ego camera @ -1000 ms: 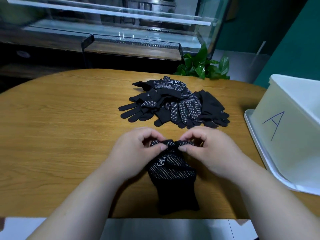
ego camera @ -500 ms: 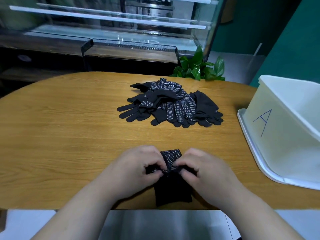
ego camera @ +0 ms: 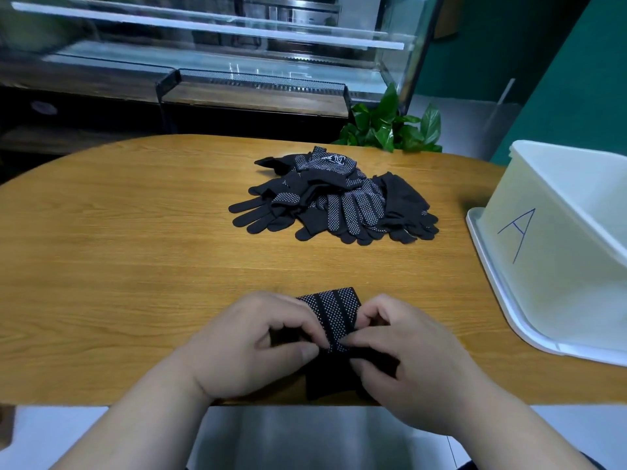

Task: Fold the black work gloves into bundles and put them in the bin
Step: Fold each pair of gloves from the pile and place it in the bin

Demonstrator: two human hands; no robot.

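Most of the frame is filled by the wooden counter (ego camera: 135,249), and the white bin (ego camera: 549,266) marked A is seen at the right edge of the frame. A loose pile of black gloves (ego camera: 332,201) is left unfolded at the centre, well apart from both hands. At the lower centre, close to the counter's near edge, a half-made bundle (ego camera: 334,310) is held down. Its left side is pinched by the curled fingers of the left hand (ego camera: 258,347), and its right side by those of the right hand (ego camera: 414,361). The dotted fold is exposed between them. For a tight bundle, the fold should probably be kept pressed flat while the cuff is drawn over it, so that nothing springs open before the bin is reached.
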